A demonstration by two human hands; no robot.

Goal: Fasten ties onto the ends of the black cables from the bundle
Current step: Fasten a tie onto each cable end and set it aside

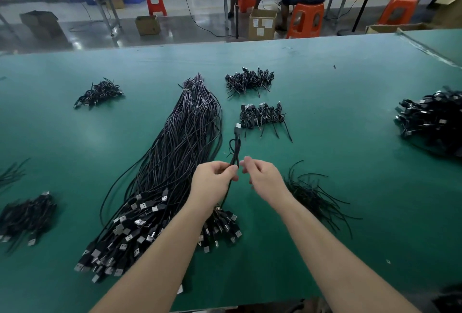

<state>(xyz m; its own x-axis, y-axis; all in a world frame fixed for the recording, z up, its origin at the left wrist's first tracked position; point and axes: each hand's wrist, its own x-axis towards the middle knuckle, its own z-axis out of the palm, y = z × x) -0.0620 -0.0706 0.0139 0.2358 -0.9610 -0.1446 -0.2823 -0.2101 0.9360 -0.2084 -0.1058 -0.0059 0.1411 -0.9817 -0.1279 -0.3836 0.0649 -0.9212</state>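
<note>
The left hand (214,177) pinches a folded black USB cable (236,146) between thumb and fingertips above the middle of the green bench (337,152). The cable stands up from the grip, its silver plug uppermost, and a thin dark tie appears to sit round the fold; whether the twist is complete cannot be told. The right hand (260,175) is just beside the cable with its fingers curled; whether they pinch a tie end or hold nothing cannot be told.

Work done, as judged from the layout: two small heaps of coiled, tied black cables (260,116) lie toward the far edge, right of centre. Similar heaps lie toward the far left (100,92), at the near left edge (26,215) and at the right edge (432,117).

Work left: the long bundle of loose black cables (175,157) runs from the bench centre toward the near edge. Its plugs are fanned out beneath the left forearm. It remains large, so most of the task appears outstanding. A loose pile of thin black wire ties (315,195) lies just right of the right forearm, ready for supply.
</note>
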